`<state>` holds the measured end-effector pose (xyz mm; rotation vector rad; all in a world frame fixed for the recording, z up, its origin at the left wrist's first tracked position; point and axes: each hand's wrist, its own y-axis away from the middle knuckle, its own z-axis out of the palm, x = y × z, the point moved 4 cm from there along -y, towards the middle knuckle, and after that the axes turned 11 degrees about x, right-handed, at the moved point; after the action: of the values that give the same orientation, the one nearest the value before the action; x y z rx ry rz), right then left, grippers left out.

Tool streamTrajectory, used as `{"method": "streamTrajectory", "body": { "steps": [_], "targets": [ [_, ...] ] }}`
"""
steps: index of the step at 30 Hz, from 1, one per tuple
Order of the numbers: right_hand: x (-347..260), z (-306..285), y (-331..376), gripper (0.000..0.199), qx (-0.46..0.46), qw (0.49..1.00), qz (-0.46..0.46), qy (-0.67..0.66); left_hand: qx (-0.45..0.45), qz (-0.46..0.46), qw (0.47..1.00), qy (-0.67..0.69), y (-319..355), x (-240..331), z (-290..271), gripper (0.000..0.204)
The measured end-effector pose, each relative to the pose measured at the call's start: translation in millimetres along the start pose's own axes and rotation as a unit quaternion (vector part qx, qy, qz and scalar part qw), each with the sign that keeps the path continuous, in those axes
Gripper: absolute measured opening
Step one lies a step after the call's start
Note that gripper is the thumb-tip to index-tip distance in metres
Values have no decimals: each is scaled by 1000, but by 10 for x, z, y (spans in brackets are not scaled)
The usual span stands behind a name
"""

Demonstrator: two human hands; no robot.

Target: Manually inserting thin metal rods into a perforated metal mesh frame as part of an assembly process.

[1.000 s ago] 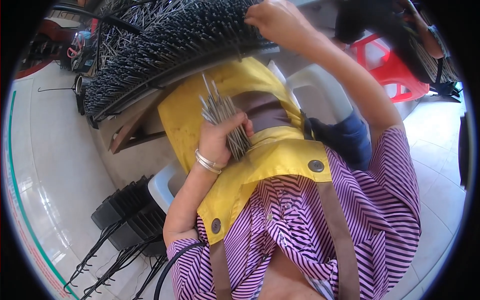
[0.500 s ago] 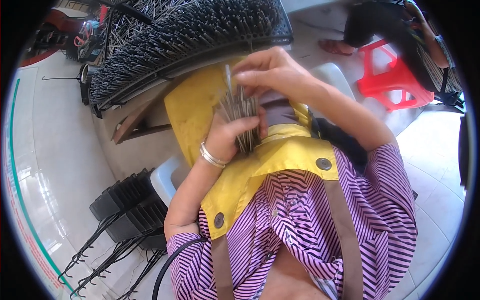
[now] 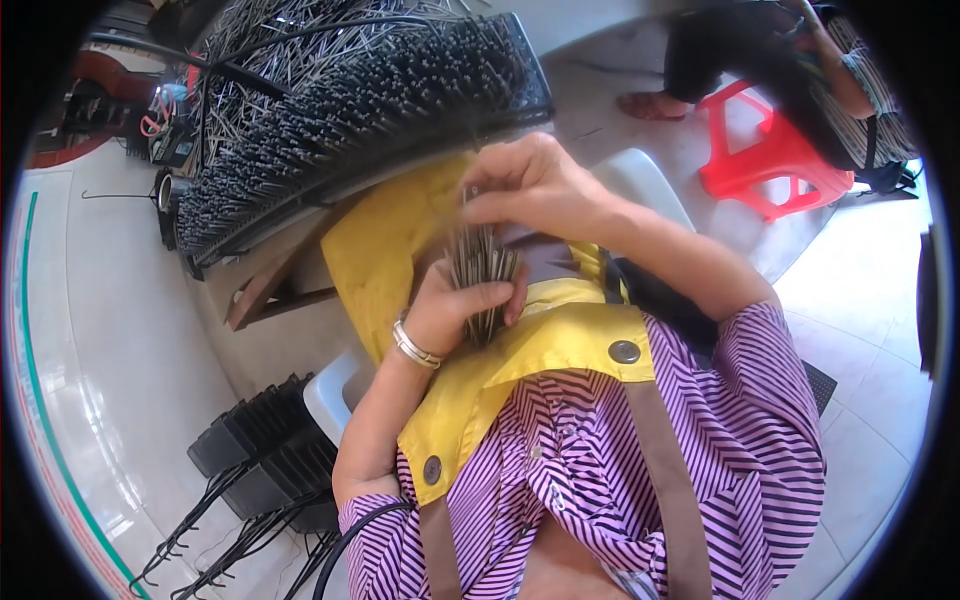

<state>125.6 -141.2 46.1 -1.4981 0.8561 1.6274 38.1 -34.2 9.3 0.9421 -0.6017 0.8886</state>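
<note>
My left hand (image 3: 440,303) is wrapped round a bundle of thin metal rods (image 3: 486,262) held upright above my lap, with the thumb across the front. Just over the bundle's top, my right hand (image 3: 540,188) has its thumb and forefinger pinched together on one slim rod, slightly blurred. Its lower end runs down among the other rods, and I cannot tell whether it is apart from them. Beyond my hands stands a long black rack (image 3: 370,110) packed with many upright dark metal rods. A yellow apron (image 3: 370,235) covers my lap beneath both hands.
Loose rods (image 3: 275,40) lie heaped behind the rack. Black boxes (image 3: 265,450) with hooked wires stand on the floor at the lower left. At the upper right, another person's arm (image 3: 845,75) shows near a red plastic stool (image 3: 775,155). A light chair (image 3: 640,185) is under me.
My right hand has come down and closer to the bundle, with the rod lower in its pinch. My left hand keeps its hold. The whole view has shifted slightly.
</note>
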Motion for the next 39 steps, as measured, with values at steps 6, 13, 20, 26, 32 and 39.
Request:
{"method": "streamTrajectory", "body": {
  "steps": [6,13,20,26,32,39],
  "targets": [
    [-63,-231,-2,7,73,994,13,-80,5,-18,999,-28,-13,-35,-17,29],
    [-301,-1027,-131,11,319,927,-193,46,26,-13,999,-22,-32,-71,-52,27],
    [-257,-1112,-242,9,349,899,-233,128,37,-19,998,44,-24,-96,-127,28],
    [-316,-1085,-322,9,257,893,-273,249,32,-13,998,48,-28,-83,-125,28],
    [-395,-1060,-455,6,60,898,-435,25,34,-21,998,53,-21,-74,-97,27],
    [-181,-945,-600,14,100,908,-237,330,48,-24,997,50,-6,-95,-128,28]
  ]
}}
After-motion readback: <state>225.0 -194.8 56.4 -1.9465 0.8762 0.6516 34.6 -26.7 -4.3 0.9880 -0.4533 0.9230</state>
